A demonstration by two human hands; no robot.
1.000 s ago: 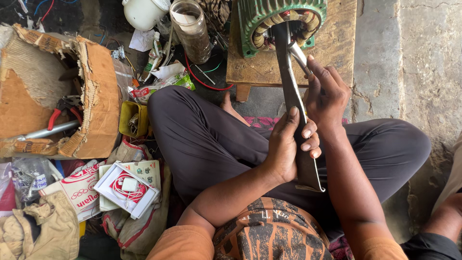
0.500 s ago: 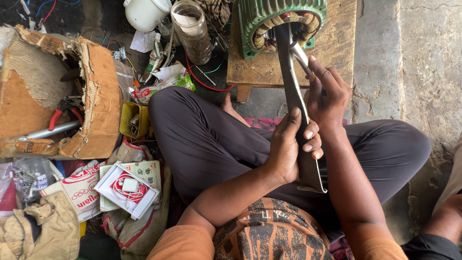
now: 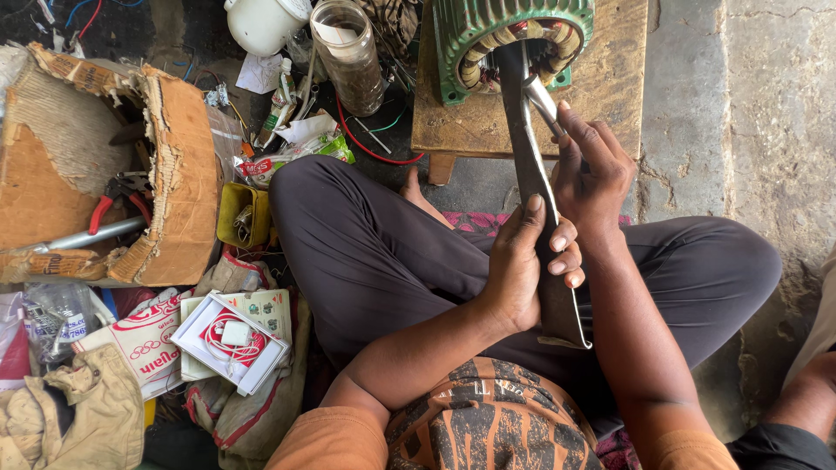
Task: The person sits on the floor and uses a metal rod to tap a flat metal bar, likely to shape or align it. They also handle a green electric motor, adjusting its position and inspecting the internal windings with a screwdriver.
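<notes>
our left hand (image 3: 522, 270) is wrapped around the near end of a long flat metal bar (image 3: 531, 174), steadying it, while our right hand (image 3: 592, 170) pinches it farther up, steering its tip into the green motor stator (image 3: 514, 39) on the far wooden block (image 3: 610, 87).

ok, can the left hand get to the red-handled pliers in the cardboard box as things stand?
Probably not right away: the left hand is gripping the long metal bar, and the pliers lie beyond the raised knee.

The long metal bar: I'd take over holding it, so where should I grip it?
Grip the bar on its lower half, from the left, where the left hand wraps it. Its top end sits inside the green motor housing, so only the near end is free.
</notes>
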